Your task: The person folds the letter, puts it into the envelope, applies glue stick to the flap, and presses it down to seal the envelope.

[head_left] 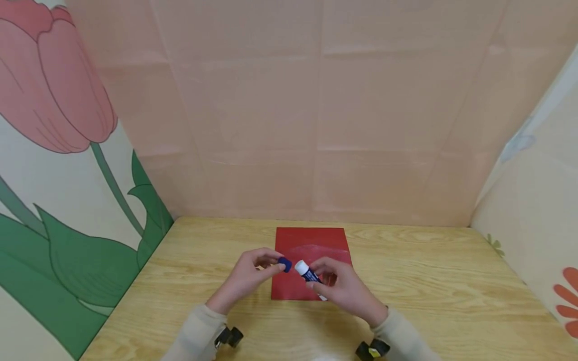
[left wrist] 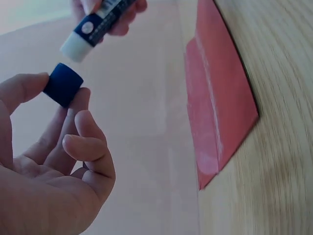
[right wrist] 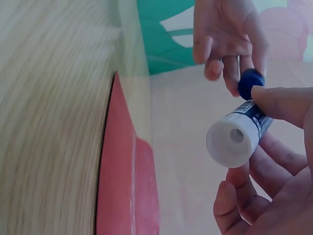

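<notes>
Between thumb and fingertips my left hand (head_left: 247, 275) pinches a small dark blue cap (left wrist: 64, 85). My right hand (head_left: 345, 288) grips a glue stick (head_left: 309, 275) with a dark blue label, its white end tilted up toward the cap. A short gap separates cap and glue stick in the head view. The hollow white base of the glue stick (right wrist: 232, 141) faces the right wrist camera. Beneath both hands lies a red envelope (head_left: 311, 238) on the table, its flap edge visible in the left wrist view.
The light wood table (head_left: 217, 240) extends on both sides of the envelope. Behind it rises a pinkish sheet (head_left: 316, 125). A panel with a painted tulip (head_left: 58, 90) stands at left, and a pale panel with an orange flower (head_left: 570, 301) at right.
</notes>
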The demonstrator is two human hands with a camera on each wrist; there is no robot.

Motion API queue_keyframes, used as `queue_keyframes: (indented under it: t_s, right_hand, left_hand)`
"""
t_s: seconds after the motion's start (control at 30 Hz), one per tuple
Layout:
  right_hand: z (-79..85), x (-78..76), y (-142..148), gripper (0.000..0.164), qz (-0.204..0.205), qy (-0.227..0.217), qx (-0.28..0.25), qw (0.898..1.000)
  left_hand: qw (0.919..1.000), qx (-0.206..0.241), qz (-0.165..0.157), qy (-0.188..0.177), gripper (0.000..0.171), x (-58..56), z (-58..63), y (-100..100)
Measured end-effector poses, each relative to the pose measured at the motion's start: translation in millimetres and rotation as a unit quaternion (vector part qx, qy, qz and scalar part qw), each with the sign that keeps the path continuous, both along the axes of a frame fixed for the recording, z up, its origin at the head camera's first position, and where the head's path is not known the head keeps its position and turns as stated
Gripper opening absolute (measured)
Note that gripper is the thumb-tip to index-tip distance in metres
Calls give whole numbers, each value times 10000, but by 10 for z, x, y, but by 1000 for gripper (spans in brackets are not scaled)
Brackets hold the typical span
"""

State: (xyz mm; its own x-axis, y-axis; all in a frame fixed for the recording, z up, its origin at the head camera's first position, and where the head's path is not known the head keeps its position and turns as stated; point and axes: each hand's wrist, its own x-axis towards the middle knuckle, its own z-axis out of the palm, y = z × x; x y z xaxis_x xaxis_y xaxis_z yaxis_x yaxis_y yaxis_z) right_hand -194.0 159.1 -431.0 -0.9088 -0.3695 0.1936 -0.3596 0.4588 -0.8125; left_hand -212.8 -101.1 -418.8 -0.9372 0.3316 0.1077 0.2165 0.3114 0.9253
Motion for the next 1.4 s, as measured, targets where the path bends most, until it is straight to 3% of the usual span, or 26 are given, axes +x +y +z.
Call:
queue_keyframes:
  t_s: [0.3, 0.8, 1.17, 1.4]
  right_hand:
    - [50, 47, -47, 19, 277, -235, -89, 9993]
    - [169, 61, 41, 17, 489, -102, 143, 9987]
    - [181, 33, 72, 19, 1127, -313, -401, 9923]
    - [162, 40, 40, 20, 977, -287, -293, 9944]
  left_hand:
    - [9994, 246, -68, -230, 24, 35, -10, 90]
    - [9958, 466, -568, -541, 25, 69, 24, 111]
    - [9897, 955, -877, -601, 24, 72, -1, 134]
    - [9911, 907, -809, -533, 22, 82, -17, 155]
